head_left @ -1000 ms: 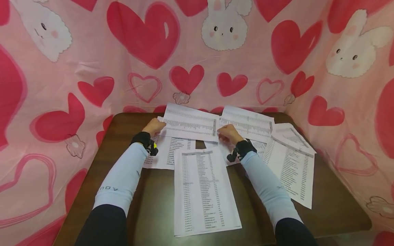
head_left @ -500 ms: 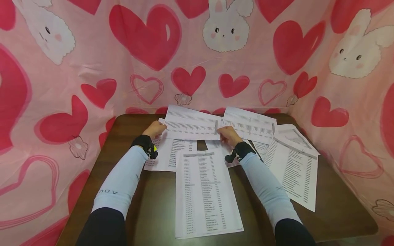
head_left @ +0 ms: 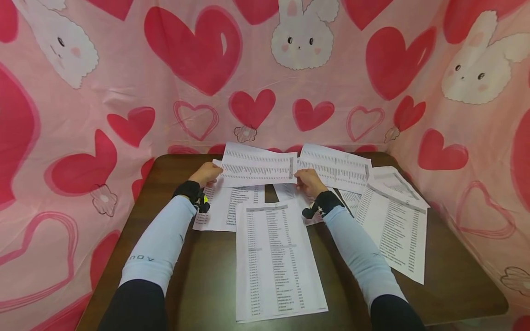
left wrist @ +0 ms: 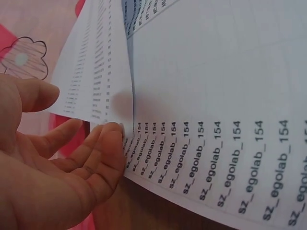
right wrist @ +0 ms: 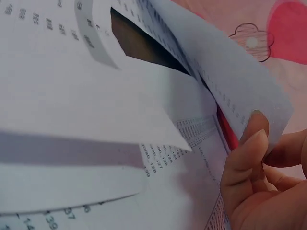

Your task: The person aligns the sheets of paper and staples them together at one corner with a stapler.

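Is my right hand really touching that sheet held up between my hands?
Touching. The right wrist view shows it: the right hand pinches the corner of the raised sheet, with fingertips against the paper.

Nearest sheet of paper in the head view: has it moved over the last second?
No, no direction to give: against the table, the nearest sheet lies where it did; both shift together slightly in the picture.
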A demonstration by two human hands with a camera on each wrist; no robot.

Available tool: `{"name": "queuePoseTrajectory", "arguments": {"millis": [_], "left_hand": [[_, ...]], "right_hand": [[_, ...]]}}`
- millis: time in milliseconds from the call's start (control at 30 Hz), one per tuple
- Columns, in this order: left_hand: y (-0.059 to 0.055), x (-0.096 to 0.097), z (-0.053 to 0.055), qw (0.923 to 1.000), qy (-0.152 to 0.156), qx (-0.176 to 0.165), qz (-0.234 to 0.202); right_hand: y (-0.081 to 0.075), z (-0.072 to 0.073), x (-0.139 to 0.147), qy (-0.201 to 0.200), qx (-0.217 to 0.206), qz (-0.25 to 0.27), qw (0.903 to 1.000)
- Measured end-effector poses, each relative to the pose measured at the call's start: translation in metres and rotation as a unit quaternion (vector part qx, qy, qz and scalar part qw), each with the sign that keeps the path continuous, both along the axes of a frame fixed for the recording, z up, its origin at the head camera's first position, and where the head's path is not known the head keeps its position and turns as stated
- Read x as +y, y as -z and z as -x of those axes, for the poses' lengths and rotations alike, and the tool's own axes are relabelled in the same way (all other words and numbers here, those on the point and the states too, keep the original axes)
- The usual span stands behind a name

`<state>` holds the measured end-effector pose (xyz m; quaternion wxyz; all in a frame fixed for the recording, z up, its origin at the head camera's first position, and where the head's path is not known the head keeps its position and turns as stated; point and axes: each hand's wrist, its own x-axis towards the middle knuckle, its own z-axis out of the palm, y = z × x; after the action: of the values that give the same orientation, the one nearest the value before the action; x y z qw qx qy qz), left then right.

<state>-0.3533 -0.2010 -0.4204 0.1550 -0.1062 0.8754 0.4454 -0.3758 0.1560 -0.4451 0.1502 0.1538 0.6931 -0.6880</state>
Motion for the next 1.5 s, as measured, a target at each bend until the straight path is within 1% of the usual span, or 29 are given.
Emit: {"name": "queuePoseTrajectory", "arguments": {"millis": [100,267,367,433,567,700,833,1000,1067,1167,1267,1367,1433,1500], "left_hand": [[-0.003,-0.001,-0.002,0.9998,0.007,0.019,-0.004],[-0.011,0.000,-0.003,0.9970,0.009,0.076,-0.014],[-0.017,0.003,-0.003,0.9945,0.015,0.102,-0.019],[-0.021,0.005,-0.003,0.9932,0.022,0.113,-0.017],[-0.030,0.007,-0.003,0.9906,0.039,0.131,0.000],[-0.035,0.007,-0.002,0.9879,0.045,0.148,0.008],[-0.035,0.007,0.002,0.9834,0.051,0.171,0.033],[-0.031,0.011,0.007,0.9740,0.062,0.208,0.065],[-0.032,0.015,0.008,0.9720,0.070,0.212,0.074],[-0.036,0.020,0.008,0.9731,0.076,0.203,0.079],[-0.042,0.022,0.008,0.9734,0.079,0.198,0.085],[-0.047,0.024,0.010,0.9694,0.082,0.207,0.104],[-0.049,0.024,0.011,0.9671,0.086,0.209,0.116],[-0.050,0.025,0.010,0.9690,0.095,0.195,0.119]], "right_hand": [[-0.002,-0.002,0.002,-0.005,0.001,0.013,0.9999],[-0.008,-0.004,0.005,-0.018,-0.001,0.028,0.9994],[-0.013,-0.005,0.006,-0.029,-0.004,0.035,0.9989],[-0.016,-0.005,0.006,-0.036,-0.010,0.037,0.9986],[-0.022,-0.008,0.007,-0.055,-0.021,0.030,0.9978],[-0.029,-0.011,0.008,-0.079,-0.015,0.024,0.9964],[-0.035,-0.012,0.009,-0.104,-0.005,0.028,0.9942],[-0.038,-0.014,0.007,-0.126,0.009,0.038,0.9912],[-0.038,-0.014,0.007,-0.124,0.018,0.045,0.9910],[-0.040,-0.014,0.009,-0.114,0.035,0.061,0.9909],[-0.042,-0.014,0.011,-0.115,0.057,0.078,0.9888],[-0.043,-0.013,0.011,-0.129,0.070,0.092,0.9848],[-0.043,-0.014,0.011,-0.140,0.069,0.096,0.9831],[-0.042,-0.015,0.011,-0.150,0.063,0.094,0.9822]]}}
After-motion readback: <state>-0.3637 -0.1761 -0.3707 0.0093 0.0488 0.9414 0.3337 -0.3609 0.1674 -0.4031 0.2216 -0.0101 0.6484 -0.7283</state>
